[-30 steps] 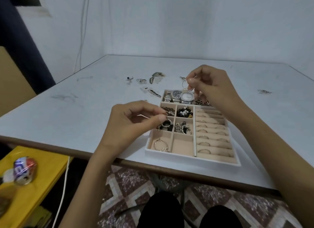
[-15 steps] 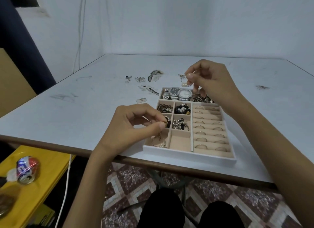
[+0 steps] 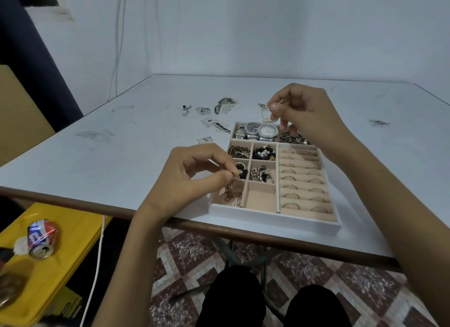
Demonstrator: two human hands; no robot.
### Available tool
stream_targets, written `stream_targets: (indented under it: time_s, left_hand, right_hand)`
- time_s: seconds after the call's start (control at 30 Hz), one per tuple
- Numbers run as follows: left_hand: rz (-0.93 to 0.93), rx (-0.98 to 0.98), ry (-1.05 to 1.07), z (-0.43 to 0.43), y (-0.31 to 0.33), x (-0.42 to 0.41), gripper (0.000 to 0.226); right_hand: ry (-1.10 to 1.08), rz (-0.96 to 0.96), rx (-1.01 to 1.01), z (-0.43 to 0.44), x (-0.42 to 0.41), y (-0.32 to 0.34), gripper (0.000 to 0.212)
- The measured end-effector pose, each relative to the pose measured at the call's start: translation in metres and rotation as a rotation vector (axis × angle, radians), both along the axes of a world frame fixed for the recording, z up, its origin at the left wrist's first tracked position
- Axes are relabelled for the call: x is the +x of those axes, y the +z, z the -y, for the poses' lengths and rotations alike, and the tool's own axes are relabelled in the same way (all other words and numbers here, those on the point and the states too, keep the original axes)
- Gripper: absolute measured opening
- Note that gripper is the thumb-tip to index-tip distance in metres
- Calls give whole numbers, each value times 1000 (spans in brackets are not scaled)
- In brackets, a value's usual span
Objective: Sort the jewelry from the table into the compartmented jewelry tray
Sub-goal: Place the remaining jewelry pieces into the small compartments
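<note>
A white compartmented jewelry tray [image 3: 272,216] sits at the near table edge, with watches [image 3: 258,131] at its back, beads and chains in small cells, and rings [image 3: 302,180] in slots on the right. My left hand [image 3: 194,178] pinches a brown chain bracelet [image 3: 231,192] that dangles into the front-left cell. My right hand [image 3: 302,110] is raised over the tray's back and pinches a thin hoop earring with pearls [image 3: 266,117]. Loose jewelry pieces [image 3: 219,107] lie on the table behind the tray.
The white table [image 3: 121,161] ends just in front of the tray. A small piece [image 3: 378,122] lies far right. A yellow stool [image 3: 68,241] with a crushed can [image 3: 41,239] stands low left, beside a white cable [image 3: 97,261]. My knees show below the table.
My left hand has lowered its chain bracelet towards the front-left cell, where it now hangs down. My right hand stays raised with the hoop earring. The view shifted slightly.
</note>
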State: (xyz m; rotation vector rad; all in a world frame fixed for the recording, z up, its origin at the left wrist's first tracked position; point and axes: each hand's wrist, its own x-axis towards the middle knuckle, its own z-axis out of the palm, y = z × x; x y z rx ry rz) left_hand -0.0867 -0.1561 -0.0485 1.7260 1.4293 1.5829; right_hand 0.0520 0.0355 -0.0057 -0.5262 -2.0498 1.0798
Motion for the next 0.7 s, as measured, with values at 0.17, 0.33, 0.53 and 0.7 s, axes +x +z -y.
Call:
stream_targets:
  time_s: [0.17, 0.33, 0.53, 0.7]
  left_hand:
    - [-97, 7, -15, -1, 1, 0, 8]
    - [-181, -39, -5, -1, 0, 0, 16]
    - [-204, -113, 18, -2, -1, 1, 18]
    - [-168, -47, 240, -5, -3, -4, 25]
  right_hand:
    - [-4, 12, 4, 0, 0, 0, 6]
    - [-12, 23, 2, 0, 0, 1, 5]
    - [-9, 21, -6, 0, 1, 2, 5]
    - [5, 27, -16, 2, 2, 4, 4]
